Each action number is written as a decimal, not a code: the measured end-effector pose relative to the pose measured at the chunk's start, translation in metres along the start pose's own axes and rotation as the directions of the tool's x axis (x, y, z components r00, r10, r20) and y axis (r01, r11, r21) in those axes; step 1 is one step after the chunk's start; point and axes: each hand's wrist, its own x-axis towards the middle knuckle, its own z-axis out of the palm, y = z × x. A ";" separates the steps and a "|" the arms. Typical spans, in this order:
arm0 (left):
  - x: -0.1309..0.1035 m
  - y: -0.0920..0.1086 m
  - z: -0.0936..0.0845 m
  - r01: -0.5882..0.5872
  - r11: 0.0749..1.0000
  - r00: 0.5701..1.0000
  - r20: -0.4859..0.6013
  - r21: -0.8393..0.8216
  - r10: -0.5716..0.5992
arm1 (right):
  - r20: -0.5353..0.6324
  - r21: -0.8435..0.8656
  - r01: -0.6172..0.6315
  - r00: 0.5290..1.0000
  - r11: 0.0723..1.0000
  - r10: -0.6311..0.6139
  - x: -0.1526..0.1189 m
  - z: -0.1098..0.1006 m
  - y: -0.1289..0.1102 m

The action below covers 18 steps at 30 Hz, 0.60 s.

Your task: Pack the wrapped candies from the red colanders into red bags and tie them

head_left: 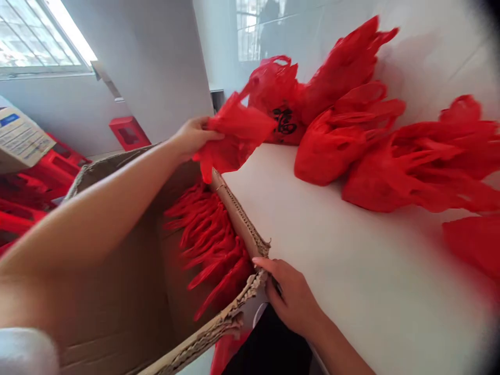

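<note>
My left hand (194, 138) is closed on a red plastic bag (234, 130), held up over the far rim of an open cardboard box (242, 219). Along one inner side of that box, several folded red plastic bags (214, 239) lie in a row. At the box's near right corner, where the edge is torn, my right hand (291, 297) grips the cardboard, its fingers partly hidden. Just beyond the held bag stands a filled red bag with black writing (287, 122).
More full red bags (336, 140) line the white table (289, 208) against a shiny wall. On the left are red containers (54, 172), a printed carton (23, 138) and a red box with a cut-out window (128, 133). A barred window (37, 36) is behind.
</note>
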 end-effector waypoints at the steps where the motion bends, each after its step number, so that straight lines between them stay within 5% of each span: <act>1: -0.015 0.002 -0.022 -0.002 0.999 0.999 0.040 -0.046 0.004 | 0.005 -0.004 0.002 1.000 1.000 -0.002 0.000 0.000 0.001; 3: -0.050 0.002 -0.064 0.081 0.983 0.973 0.226 -0.164 -0.043 | 0.009 -0.026 0.004 1.000 1.000 -0.003 0.001 0.000 0.001; 5: -0.086 -0.008 -0.091 0.277 0.954 0.917 0.327 -0.116 -0.226 | 0.013 -0.055 0.007 1.000 0.998 -0.006 0.002 0.000 0.001; 6: -0.104 -0.018 -0.097 0.411 0.911 0.834 0.415 -0.032 -0.362 | 0.013 -0.066 0.009 1.000 0.998 -0.008 0.003 0.000 0.001; 7: -0.121 -0.031 -0.098 0.531 0.844 0.706 0.509 0.081 -0.493 | 0.010 -0.074 0.011 1.000 0.997 -0.011 0.003 0.000 0.001; 8: -0.138 -0.047 -0.093 0.599 0.762 0.517 0.608 0.247 -0.603 | 0.007 -0.078 0.013 1.000 0.997 -0.013 0.003 -0.001 0.001; 9: -0.154 -0.065 -0.085 0.609 0.725 0.417 0.649 0.321 -0.637 | 0.005 -0.080 0.016 1.000 0.997 -0.015 0.003 -0.001 0.000; 12: -0.201 -0.124 -0.047 0.557 0.678 0.226 0.699 0.479 -0.679 | 0.002 -0.086 0.025 1.000 0.996 -0.025 0.003 -0.001 0.000; 16: -0.248 -0.182 -0.006 0.381 0.684 0.103 0.706 0.623 -0.701 | -0.003 -0.084 0.034 0.999 0.996 -0.035 0.004 -0.002 0.000; 18: -0.259 -0.198 0.006 0.284 0.706 0.109 0.710 0.649 -0.696 | -0.010 -0.077 0.036 0.999 0.996 -0.036 0.004 -0.001 0.000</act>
